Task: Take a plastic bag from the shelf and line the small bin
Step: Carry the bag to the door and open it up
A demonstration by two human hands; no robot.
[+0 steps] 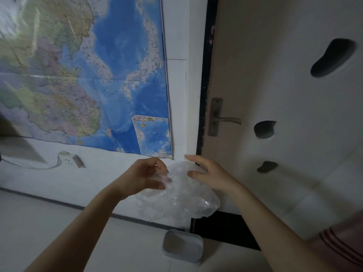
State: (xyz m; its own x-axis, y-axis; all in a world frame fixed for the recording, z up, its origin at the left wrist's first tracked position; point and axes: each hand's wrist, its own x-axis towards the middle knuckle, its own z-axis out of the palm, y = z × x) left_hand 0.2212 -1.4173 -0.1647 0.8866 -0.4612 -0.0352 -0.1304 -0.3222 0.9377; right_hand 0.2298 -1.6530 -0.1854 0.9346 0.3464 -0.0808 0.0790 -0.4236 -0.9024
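both forearms reach out from the bottom of the view. left hand (144, 176) curls its fingers (160, 170) shut on the left edge of the bag (176, 199), pinching the crumpled clear plastic. right hand (208, 173) lies on the bag's upper right side with fingers loosely spread, thumb pressing the film; whether it grips i cannot tell. the bag hangs in the air between the hands, directly above the bin (182, 246), which stands on the pale floor (39, 222) near the wall. behind, a map (78, 75) covers the wall, a socket (72, 160) below it, and a door (284, 114) with its handle (224, 119) stands to the right.
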